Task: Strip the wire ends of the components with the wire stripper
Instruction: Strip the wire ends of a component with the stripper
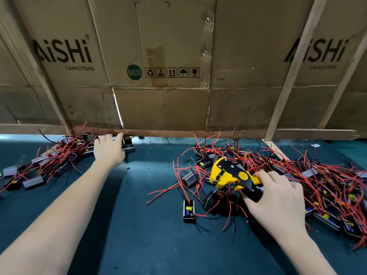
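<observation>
Biggest thing here is the wall of flattened cardboard boxes (162, 62) standing along the back of the bench, printed "AiSHi CAPACITORS" twice, with pale wooden battens (294, 68) leaning across them. No actual bins or trays anywhere, so nothing is sitting inside a container; everything lies loose on the dark teal table mat (143, 225).

Two heaps of components on it. The right pile (297, 175) is the bigger one, a tangle of small black and grey boxy modules with red wires sticking out every way, too many to count. The left pile (51, 157) is smaller, same stuff, also too tangled to count. One single component (189, 211) sits apart at the near edge of the right pile, open side up, with a yellow part showing inside and a short red lead.

One wire stripper (234, 175), yellow and black, and it's over the near-left part of the right pile. The right hand (278, 197) grips its handles, fingers curled round them, with the head pointing left.

The left hand (109, 149) is stretched out to the far end of the left pile by the cardboard, fingers spread and reaching onto a black component (128, 145). Can't tell if it's actually gripping it or just touching.

A few tiny bits of stripped insulation (128, 168) lie on the mat between the piles.
</observation>
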`<state>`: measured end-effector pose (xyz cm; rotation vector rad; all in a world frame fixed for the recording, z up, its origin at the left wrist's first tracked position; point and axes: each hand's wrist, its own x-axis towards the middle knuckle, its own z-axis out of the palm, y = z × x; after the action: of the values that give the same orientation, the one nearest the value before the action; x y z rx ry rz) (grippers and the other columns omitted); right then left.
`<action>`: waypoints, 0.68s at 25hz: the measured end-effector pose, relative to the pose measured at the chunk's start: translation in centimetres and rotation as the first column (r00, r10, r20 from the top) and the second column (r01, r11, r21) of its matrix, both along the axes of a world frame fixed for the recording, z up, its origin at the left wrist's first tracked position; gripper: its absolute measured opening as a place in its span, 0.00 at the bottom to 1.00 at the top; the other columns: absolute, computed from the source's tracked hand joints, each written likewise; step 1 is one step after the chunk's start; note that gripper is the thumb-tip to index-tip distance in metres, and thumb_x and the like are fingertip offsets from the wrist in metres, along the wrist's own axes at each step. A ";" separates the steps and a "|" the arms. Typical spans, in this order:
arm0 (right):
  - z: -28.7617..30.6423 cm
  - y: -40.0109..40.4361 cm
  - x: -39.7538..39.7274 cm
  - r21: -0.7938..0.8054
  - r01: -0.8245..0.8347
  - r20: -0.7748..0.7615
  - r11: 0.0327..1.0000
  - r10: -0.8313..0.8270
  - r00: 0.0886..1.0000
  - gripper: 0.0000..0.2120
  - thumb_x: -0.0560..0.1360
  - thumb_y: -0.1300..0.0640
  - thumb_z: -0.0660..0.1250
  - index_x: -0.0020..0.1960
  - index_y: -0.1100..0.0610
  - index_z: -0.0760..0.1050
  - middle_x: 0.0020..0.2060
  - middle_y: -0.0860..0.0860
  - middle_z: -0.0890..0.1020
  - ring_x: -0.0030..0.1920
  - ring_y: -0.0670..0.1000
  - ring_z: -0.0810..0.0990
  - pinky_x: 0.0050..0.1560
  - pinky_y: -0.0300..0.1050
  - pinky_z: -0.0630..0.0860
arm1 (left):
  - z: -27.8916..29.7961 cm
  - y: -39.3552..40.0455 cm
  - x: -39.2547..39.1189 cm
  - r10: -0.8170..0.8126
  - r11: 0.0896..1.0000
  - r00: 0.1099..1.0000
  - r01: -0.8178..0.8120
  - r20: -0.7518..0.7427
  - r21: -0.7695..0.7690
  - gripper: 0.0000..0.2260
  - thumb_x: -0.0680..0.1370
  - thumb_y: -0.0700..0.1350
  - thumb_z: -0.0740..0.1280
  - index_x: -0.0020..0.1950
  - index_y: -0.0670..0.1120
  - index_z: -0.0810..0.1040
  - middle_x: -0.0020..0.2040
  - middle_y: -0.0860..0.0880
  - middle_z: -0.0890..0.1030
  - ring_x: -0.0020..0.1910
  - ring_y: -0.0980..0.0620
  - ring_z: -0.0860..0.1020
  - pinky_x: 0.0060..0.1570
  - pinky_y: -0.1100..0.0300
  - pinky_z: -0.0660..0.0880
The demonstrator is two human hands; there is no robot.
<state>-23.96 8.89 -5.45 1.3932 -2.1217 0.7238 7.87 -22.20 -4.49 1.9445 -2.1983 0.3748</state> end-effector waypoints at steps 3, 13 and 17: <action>0.0 0.0 0.1 0.011 -0.004 -0.011 1.000 0.004 1.000 0.19 0.59 0.48 0.80 0.45 0.54 0.78 0.37 0.49 0.78 0.42 0.58 0.79 0.45 0.50 0.65 | 0.7 -1.3 0.4 0.022 0.992 1.000 -0.022 -0.002 0.127 0.18 0.78 0.47 0.62 0.68 0.48 0.72 0.66 0.40 0.74 0.66 0.39 0.71 0.63 0.50 0.67; -0.2 -0.3 0.5 0.029 -0.015 0.001 0.999 0.015 1.000 0.19 0.58 0.50 0.81 0.45 0.55 0.79 0.38 0.50 0.79 0.44 0.59 0.80 0.45 0.51 0.66 | 0.2 -0.5 2.5 -0.150 0.983 0.967 0.123 -0.208 -0.136 0.08 0.74 0.44 0.67 0.42 0.50 0.85 0.41 0.43 0.84 0.47 0.39 0.79 0.51 0.52 0.67; -0.4 -0.5 0.4 0.030 -0.009 -0.015 1.000 0.009 1.000 0.20 0.58 0.49 0.81 0.45 0.55 0.79 0.37 0.50 0.79 0.43 0.59 0.80 0.45 0.50 0.65 | 2.4 2.3 2.0 -0.324 0.905 0.866 0.165 -0.381 -0.393 0.12 0.68 0.49 0.63 0.37 0.46 0.85 0.35 0.46 0.79 0.48 0.42 0.77 0.54 0.52 0.61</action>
<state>-23.51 8.39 -5.83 1.4204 -2.1238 0.6851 9.89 -19.93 -2.11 1.3719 -1.8963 0.2333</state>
